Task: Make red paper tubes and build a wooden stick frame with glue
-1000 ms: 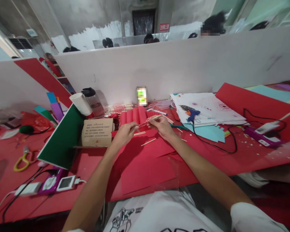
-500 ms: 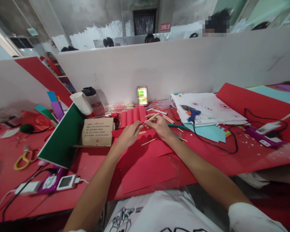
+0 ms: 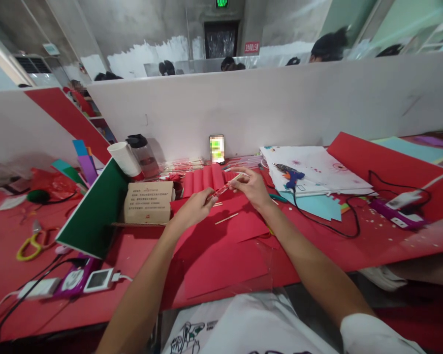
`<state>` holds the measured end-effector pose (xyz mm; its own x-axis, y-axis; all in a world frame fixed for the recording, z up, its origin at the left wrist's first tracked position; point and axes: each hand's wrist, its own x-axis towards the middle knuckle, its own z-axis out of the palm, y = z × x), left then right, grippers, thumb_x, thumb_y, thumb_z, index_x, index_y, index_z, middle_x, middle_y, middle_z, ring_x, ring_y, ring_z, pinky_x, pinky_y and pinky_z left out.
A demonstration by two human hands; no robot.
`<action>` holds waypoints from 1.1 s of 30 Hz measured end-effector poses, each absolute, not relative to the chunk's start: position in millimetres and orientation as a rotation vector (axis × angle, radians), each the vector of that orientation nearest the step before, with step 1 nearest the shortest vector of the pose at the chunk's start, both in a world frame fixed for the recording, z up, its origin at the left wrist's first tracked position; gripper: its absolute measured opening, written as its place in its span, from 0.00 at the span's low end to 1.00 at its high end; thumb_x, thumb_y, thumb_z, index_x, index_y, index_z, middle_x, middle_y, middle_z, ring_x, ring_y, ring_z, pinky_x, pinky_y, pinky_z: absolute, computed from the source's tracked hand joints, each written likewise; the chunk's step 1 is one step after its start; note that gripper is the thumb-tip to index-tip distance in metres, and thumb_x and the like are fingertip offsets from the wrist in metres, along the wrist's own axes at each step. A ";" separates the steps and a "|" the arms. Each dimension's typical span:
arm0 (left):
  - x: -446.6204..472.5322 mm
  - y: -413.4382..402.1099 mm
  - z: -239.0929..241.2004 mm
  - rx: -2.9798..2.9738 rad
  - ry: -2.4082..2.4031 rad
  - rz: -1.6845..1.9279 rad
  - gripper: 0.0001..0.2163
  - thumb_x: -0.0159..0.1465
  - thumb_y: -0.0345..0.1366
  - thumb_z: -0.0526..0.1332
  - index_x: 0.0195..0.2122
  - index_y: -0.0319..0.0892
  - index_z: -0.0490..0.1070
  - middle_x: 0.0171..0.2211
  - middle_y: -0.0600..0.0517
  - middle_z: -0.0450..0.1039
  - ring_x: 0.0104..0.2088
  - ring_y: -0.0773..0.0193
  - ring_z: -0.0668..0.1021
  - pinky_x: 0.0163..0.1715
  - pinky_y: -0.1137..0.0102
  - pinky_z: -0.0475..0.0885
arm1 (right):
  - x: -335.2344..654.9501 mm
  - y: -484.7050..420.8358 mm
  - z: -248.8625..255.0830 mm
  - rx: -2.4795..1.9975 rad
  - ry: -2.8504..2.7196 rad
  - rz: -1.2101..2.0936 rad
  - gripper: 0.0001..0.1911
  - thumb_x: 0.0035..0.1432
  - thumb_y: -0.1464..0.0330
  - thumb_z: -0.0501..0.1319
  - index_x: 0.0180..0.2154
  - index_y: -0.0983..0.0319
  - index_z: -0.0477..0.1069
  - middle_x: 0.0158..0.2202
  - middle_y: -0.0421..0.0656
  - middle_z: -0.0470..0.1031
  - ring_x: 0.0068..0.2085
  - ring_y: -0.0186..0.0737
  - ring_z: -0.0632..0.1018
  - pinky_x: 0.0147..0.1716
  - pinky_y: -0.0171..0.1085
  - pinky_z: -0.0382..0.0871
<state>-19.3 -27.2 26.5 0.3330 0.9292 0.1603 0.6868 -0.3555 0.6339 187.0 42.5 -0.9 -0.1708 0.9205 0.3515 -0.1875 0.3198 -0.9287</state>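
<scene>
Seemingly, the left hand pinches a slim red piece and the right hand grips pale sticks at its end — light, even pressure should serve best.

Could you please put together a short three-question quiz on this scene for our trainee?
1. True or false: the cardboard box sits to the right of the green board.
2. Which hand is nearer the glue gun: A) left or B) right?
3. Fill in: the yellow-handled ____ lie left of that board.

Key:
1. True.
2. B, the right hand.
3. Scissors.
</scene>
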 end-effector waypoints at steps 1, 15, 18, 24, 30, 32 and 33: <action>-19.3 -27.6 27.1 2.141 1.416 0.698 0.10 0.72 0.41 0.53 0.38 0.42 0.67 0.28 0.54 0.67 0.28 0.63 0.69 0.29 0.69 0.59 | 188.7 43.0 0.1 -0.755 -1.396 1.157 0.29 0.45 0.58 0.77 0.47 0.60 0.75 0.28 0.40 0.80 0.31 0.41 0.82 0.30 0.38 0.78; -32.6 -21.4 10.8 2.072 1.161 0.672 0.10 0.73 0.40 0.48 0.49 0.42 0.63 0.31 0.53 0.68 0.31 0.64 0.70 0.32 0.70 0.65 | 197.5 54.6 -8.3 -0.800 -1.429 1.200 0.27 0.45 0.56 0.76 0.45 0.61 0.75 0.29 0.42 0.81 0.31 0.39 0.82 0.33 0.38 0.79; -32.0 -21.1 11.6 2.052 1.156 0.664 0.10 0.72 0.39 0.48 0.50 0.42 0.63 0.31 0.54 0.68 0.30 0.64 0.68 0.31 0.70 0.65 | 199.4 55.7 -8.1 -0.840 -1.474 1.176 0.25 0.46 0.58 0.76 0.45 0.61 0.75 0.27 0.40 0.81 0.28 0.37 0.80 0.30 0.36 0.77; -32.9 -18.5 13.4 2.034 1.173 0.658 0.10 0.70 0.41 0.52 0.45 0.42 0.66 0.34 0.52 0.68 0.35 0.62 0.71 0.37 0.68 0.67 | 207.0 52.9 -3.0 -0.872 -1.615 1.229 0.22 0.50 0.63 0.73 0.46 0.60 0.74 0.27 0.39 0.81 0.25 0.34 0.78 0.24 0.33 0.72; -32.1 -18.8 15.8 2.009 1.149 0.680 0.09 0.69 0.42 0.53 0.40 0.42 0.66 0.32 0.54 0.67 0.32 0.64 0.69 0.35 0.69 0.66 | 207.2 53.0 -2.9 -0.817 -1.565 1.322 0.20 0.50 0.62 0.74 0.44 0.60 0.75 0.31 0.43 0.83 0.30 0.37 0.81 0.31 0.36 0.76; -31.1 -19.8 16.8 1.991 1.142 0.680 0.09 0.69 0.42 0.53 0.39 0.42 0.65 0.31 0.54 0.66 0.32 0.64 0.68 0.34 0.70 0.65 | 206.2 54.2 -4.3 -0.814 -1.528 1.314 0.21 0.49 0.62 0.74 0.45 0.60 0.74 0.31 0.43 0.83 0.30 0.37 0.80 0.32 0.36 0.76; -31.0 -20.3 17.4 1.977 1.148 0.674 0.09 0.69 0.42 0.53 0.39 0.42 0.65 0.31 0.54 0.66 0.31 0.65 0.67 0.33 0.70 0.64 | 206.4 55.3 -5.0 -0.818 -1.512 1.295 0.22 0.49 0.62 0.74 0.45 0.59 0.74 0.30 0.42 0.83 0.29 0.37 0.80 0.31 0.36 0.75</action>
<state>-31.0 -20.3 17.4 0.4615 0.8840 0.0741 0.4951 -0.3259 0.8054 206.4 55.3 -5.0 -0.3257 0.9164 0.2328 -0.0894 0.2152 -0.9725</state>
